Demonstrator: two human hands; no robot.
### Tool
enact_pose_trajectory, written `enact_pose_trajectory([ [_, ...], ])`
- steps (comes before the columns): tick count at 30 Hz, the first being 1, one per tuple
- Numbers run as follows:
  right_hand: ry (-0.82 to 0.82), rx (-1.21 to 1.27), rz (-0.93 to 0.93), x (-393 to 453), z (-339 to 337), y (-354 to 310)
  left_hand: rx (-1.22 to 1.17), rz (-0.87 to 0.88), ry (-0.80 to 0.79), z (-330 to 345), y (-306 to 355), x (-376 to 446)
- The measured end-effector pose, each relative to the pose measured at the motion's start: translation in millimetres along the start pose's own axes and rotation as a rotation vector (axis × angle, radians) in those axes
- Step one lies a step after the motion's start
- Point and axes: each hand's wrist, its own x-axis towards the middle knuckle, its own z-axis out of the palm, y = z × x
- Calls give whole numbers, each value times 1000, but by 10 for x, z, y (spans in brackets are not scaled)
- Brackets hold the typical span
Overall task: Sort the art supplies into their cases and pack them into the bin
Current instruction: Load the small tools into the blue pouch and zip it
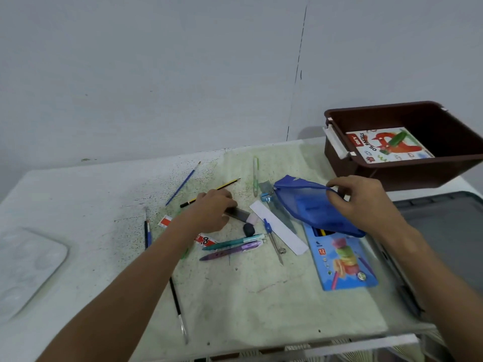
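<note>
My right hand [363, 202] grips the top edge of a blue mesh pouch [308, 205], holding it tilted above a blue box of coloured pencils [342, 262]. My left hand [213, 209] is closed on a grey and pink eraser stick [241, 215] lying on the table. Around it lie a yellow-black pencil [227, 184], a dark eraser [249, 229], a teal pen [232, 243], a purple pen [230, 253], a blue compass [273, 239] and a white ruler [279, 231]. A brown bin [339, 158] at the far right holds an oil pastels box [386, 147].
A blue paintbrush [183, 185], a green pen [255, 176], more brushes [147, 231] and a black brush [177, 301] lie scattered on the stained cloth. A white palette [23, 267] sits at the left. A grey lid [449, 231] lies at the right edge.
</note>
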Motion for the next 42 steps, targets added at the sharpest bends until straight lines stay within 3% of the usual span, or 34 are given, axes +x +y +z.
enact_pose_trajectory([
  [6, 54, 29, 65, -73, -27, 79, -152, -40, 174, -98, 28, 56],
  [8, 58, 34, 78, -95, -18, 90, -193, 20, 206, -158, 117, 74],
  [12, 23, 112, 143, -125, 71, 90, -114, 180, 128, -205, 387, 161],
  [19, -50, 215, 192, -143, 186, 137, 54, 253, -1, -191, 601, 353],
  [23, -71, 284, 213, -178, 226, 172, -7, 209, 24, -207, 542, 395],
  [34, -84, 417, 267, -131, 210, 148, -358, 32, 91, -433, 326, 80],
  [39, -86, 480, 295, -146, 205, 61, -756, -124, 250, -609, 306, -312],
  [42, -79, 587, 346, -128, 239, -49, -920, -203, 145, -499, 467, -409],
])
